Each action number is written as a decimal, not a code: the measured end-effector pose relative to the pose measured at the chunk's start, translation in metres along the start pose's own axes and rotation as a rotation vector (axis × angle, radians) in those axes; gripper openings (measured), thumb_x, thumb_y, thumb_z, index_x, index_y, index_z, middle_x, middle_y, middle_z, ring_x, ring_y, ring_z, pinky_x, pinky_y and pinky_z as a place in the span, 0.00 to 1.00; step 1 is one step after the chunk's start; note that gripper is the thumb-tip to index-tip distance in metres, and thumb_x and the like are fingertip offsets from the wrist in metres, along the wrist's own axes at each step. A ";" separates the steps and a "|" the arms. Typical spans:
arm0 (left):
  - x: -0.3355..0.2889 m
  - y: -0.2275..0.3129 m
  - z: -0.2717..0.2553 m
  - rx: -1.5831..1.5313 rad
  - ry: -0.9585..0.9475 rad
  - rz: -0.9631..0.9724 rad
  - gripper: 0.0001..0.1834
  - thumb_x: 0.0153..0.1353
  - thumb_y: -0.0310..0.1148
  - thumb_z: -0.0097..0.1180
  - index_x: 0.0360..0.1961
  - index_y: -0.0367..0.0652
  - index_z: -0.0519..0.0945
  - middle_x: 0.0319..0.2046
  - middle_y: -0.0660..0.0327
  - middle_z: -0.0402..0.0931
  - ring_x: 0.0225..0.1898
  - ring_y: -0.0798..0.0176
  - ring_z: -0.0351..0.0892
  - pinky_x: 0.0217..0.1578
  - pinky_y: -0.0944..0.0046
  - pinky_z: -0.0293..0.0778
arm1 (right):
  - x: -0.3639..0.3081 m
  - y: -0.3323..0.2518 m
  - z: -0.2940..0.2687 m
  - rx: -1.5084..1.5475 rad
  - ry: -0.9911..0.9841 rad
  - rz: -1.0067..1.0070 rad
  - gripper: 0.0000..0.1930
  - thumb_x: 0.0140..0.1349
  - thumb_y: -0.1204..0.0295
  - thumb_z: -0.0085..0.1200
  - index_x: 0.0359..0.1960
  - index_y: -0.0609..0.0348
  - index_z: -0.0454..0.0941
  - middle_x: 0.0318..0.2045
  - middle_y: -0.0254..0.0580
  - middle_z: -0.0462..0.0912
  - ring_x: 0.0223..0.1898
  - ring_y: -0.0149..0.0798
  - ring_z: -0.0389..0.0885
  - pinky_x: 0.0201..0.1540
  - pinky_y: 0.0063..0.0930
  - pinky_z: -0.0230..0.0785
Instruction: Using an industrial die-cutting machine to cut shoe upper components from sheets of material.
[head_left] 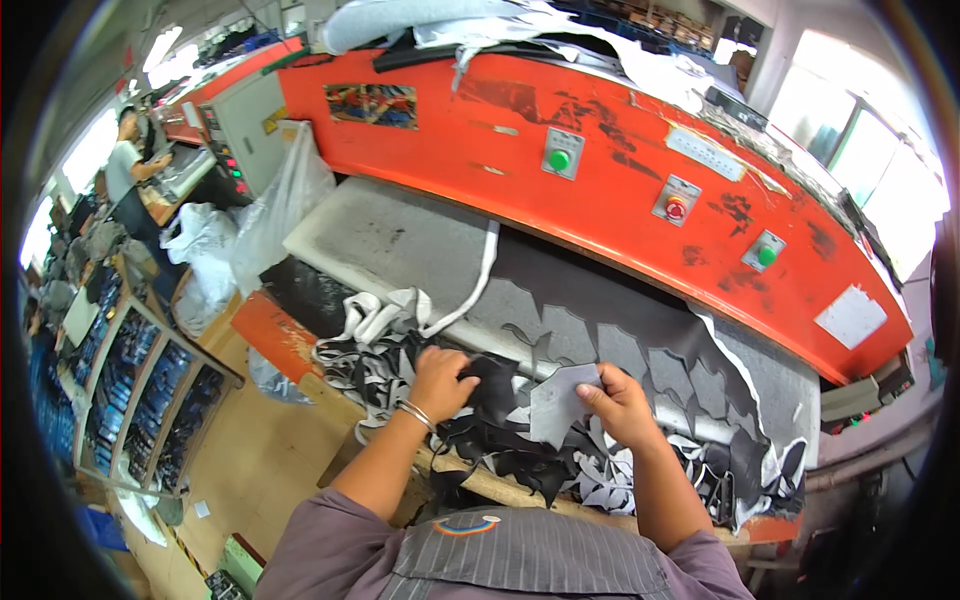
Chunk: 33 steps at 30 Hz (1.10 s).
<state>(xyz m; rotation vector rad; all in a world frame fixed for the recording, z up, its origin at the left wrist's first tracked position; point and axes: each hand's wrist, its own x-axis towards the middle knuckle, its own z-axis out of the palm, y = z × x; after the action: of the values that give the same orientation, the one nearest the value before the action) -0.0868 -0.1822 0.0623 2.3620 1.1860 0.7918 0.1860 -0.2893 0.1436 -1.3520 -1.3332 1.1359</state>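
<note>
Grey piece (560, 405) held over scraps (603, 475)

Right hand (620, 405): fingers pinch the piece by its right edge, thumb on top. Left hand (440, 383): fingers curled at a black offcut (497, 392); cannot tell whether gripped. Scraps heap along the surface's (365, 225) near edge. Beyond, a dark cut sheet (570, 285); behind that, a red panel (460, 150) with green buttons (559, 160).

The grey piece (557, 408) in your right fingers (596, 400) looked matt and smooth, like coated cloth or leather. At 7 o'clock, your bangles (417, 415) were shiny metal. At 12 o'clock, the orange-red machine panel (480, 110) looked like painted metal, scuffed and faintly glossy. At 10 o'clock, the bag (290, 210) was crinkled, translucent plastic; at 6 o'clock, your striped apron (530, 550) was matt cloth.
</note>
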 end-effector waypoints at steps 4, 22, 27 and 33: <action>-0.020 0.060 0.001 -1.184 -0.045 -0.341 0.18 0.60 0.35 0.60 0.47 0.38 0.71 0.39 0.63 0.76 0.43 0.71 0.72 0.47 0.68 0.69 | -0.002 0.018 0.038 -0.177 0.019 -0.026 0.09 0.61 0.69 0.59 0.37 0.62 0.76 0.28 0.36 0.78 0.28 0.26 0.75 0.30 0.25 0.70; -0.152 0.089 0.003 -0.647 0.213 -0.882 0.14 0.54 0.32 0.59 0.37 0.33 0.77 0.30 0.55 0.79 0.32 0.66 0.78 0.32 0.62 0.74 | -0.016 0.063 0.076 -0.740 -0.689 -0.274 0.31 0.48 0.62 0.67 0.55 0.57 0.73 0.52 0.54 0.73 0.55 0.55 0.70 0.57 0.42 0.64; -0.166 0.137 0.022 -0.268 0.244 -0.740 0.27 0.53 0.45 0.59 0.43 0.31 0.73 0.40 0.39 0.78 0.43 0.42 0.79 0.42 0.49 0.74 | -0.078 0.058 0.033 -0.887 -0.686 -0.078 0.32 0.44 0.72 0.68 0.56 0.56 0.72 0.43 0.53 0.81 0.46 0.51 0.80 0.49 0.40 0.71; -0.194 0.170 0.040 -0.704 0.356 -0.784 0.16 0.57 0.32 0.59 0.43 0.32 0.75 0.35 0.58 0.80 0.36 0.65 0.77 0.39 0.64 0.73 | -0.128 -0.024 0.002 -0.644 -0.335 -0.414 0.07 0.50 0.77 0.60 0.31 0.67 0.79 0.26 0.46 0.81 0.27 0.38 0.79 0.33 0.28 0.70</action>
<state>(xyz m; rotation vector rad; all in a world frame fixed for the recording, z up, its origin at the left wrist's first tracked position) -0.0534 -0.4415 0.0659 1.0893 1.4883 1.1040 0.1796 -0.4164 0.1692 -1.2471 -2.2367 0.6820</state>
